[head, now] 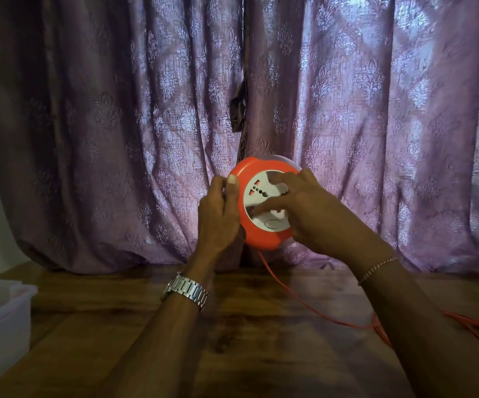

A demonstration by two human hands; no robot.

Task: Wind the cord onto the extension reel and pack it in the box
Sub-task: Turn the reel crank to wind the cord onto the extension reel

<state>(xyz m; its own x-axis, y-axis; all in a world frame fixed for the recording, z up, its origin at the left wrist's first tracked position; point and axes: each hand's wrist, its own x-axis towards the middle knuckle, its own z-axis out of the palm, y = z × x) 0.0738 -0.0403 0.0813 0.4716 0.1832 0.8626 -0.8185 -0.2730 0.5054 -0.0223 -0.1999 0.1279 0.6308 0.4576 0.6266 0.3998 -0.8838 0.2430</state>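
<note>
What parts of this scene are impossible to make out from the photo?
Head view, the only one:
- Reel: right hand covers part of its white socket face; the fingers are motion-blurred.
- Cord: runs off the right edge, so its remaining length and plug are unseen.
- Plastic box: cut by the left edge; contents unclear.

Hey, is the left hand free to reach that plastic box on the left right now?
Probably not: the left hand is gripping the reel, though the table toward the box looks unobstructed.

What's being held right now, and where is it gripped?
The orange reel: left hand grips its left rim; right hand rests fingers on the white socket face.
</note>
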